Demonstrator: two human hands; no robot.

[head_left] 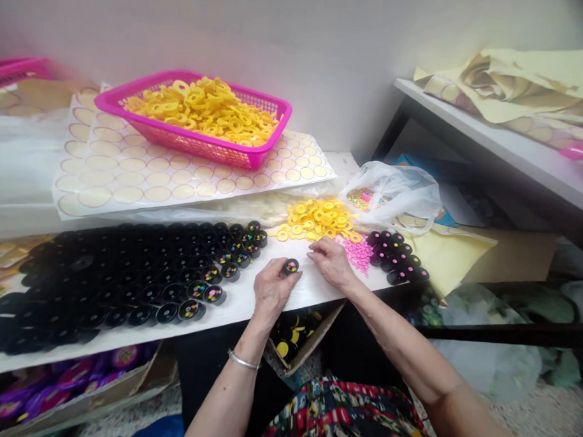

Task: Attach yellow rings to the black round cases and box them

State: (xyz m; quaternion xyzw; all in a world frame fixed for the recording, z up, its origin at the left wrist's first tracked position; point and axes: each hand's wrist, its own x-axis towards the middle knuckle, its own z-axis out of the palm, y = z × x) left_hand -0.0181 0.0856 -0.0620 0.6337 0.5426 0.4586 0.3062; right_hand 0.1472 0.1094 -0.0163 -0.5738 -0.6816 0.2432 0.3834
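My left hand (272, 287) is closed around a small black cup (290, 266), held upright between thumb and fingers. Coloured bits show inside its mouth. To its right, my right hand (331, 261) hovers over the white table, fingers bent and tips drawn together; whatever may be between them is too small to see. Just beyond it lies a heap of yellow plastic rings (320, 216). A pile of small pink pieces (360, 253) sits beside the right hand. Rows of black cups (140, 290) fill the left side, several near ones holding coloured bits.
A pink basket (255, 155) full of yellow rings stands on sticker sheets (178, 182). Behind the pink pieces is a plastic bag (402, 190) of coloured bits. More black cups with pink pieces (400, 257) stand at right. Below the table edge is an open carton (310, 356).
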